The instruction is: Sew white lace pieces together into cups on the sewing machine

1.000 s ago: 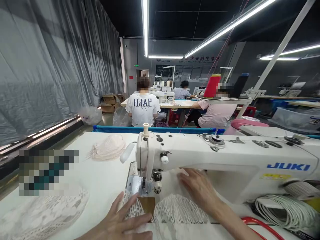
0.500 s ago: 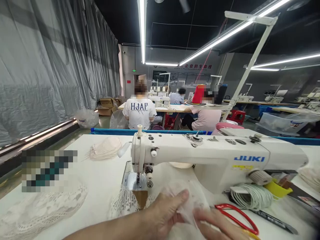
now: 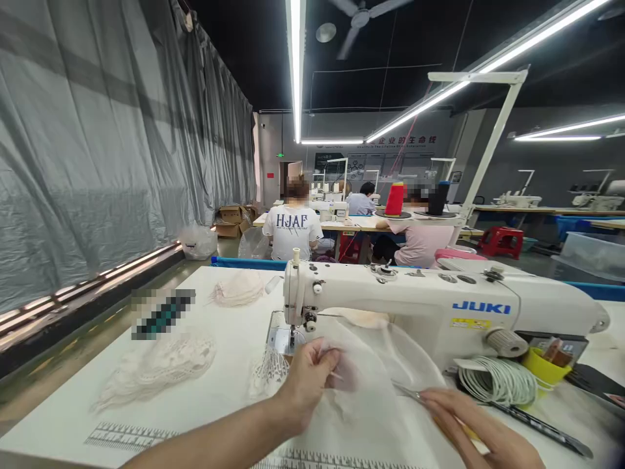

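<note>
My left hand (image 3: 307,378) is closed in a pinch on a sheer white fabric (image 3: 375,391), which it holds up just in front of the needle (image 3: 291,337) of the white JUKI sewing machine (image 3: 415,299). At the lower right, my right hand (image 3: 471,426) is closed around a metal-tipped cutting tool (image 3: 404,390) whose point rests on the fabric and aims left. A small piece of white lace (image 3: 268,374) lies under the presser foot, left of my left hand.
On the white table (image 3: 219,404) lie a lace pile (image 3: 161,365) at left and another (image 3: 239,290) farther back. A coil of white cord (image 3: 493,381) and a yellow cup (image 3: 544,368) sit at right. Two seated persons (image 3: 295,228) (image 3: 420,238) work behind, backs turned.
The view has tilted up and pulled back. My left hand left the lace and lifted the sheer fabric off the table. My right hand shifted right and now grips the metal-tipped tool.
</note>
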### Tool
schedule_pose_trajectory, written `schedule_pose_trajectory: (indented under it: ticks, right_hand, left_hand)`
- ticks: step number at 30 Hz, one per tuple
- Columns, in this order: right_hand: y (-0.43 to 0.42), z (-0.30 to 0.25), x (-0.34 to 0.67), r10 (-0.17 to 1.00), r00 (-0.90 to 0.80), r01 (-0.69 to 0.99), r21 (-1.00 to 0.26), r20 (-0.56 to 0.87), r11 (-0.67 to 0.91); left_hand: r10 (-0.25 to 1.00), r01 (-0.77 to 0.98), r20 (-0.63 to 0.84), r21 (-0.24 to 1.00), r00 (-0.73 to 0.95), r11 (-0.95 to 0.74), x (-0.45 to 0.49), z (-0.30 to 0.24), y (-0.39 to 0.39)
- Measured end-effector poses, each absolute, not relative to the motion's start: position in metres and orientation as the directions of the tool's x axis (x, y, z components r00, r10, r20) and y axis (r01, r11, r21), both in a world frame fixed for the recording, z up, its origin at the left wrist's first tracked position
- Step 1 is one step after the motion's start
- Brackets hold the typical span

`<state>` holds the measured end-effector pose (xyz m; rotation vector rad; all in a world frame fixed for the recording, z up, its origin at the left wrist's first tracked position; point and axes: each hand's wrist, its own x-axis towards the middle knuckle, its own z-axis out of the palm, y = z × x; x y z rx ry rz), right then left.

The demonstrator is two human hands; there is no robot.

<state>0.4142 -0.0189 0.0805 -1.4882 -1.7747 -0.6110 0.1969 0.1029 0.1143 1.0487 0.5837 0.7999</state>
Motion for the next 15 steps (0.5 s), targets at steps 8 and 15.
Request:
schedule_pose_trajectory:
  ticks: [8, 15]
  right_hand:
    - [-0.013, 0.069, 0.437, 0.775, 0.087, 0.996, -0.079, 0.626, -0.048]
    - [-0.016, 0.117, 0.336, 0.927, -0.278, 0.531, -0.764, 0.252, 0.367]
  left_hand:
    - [0.775, -0.209, -0.071, 0.944, 0.628, 0.255, 0.171, 0.115, 0.095]
    - [0.438, -0.036, -0.019, 0.992, 0.899, 0.118, 0.144, 0.129, 0.072]
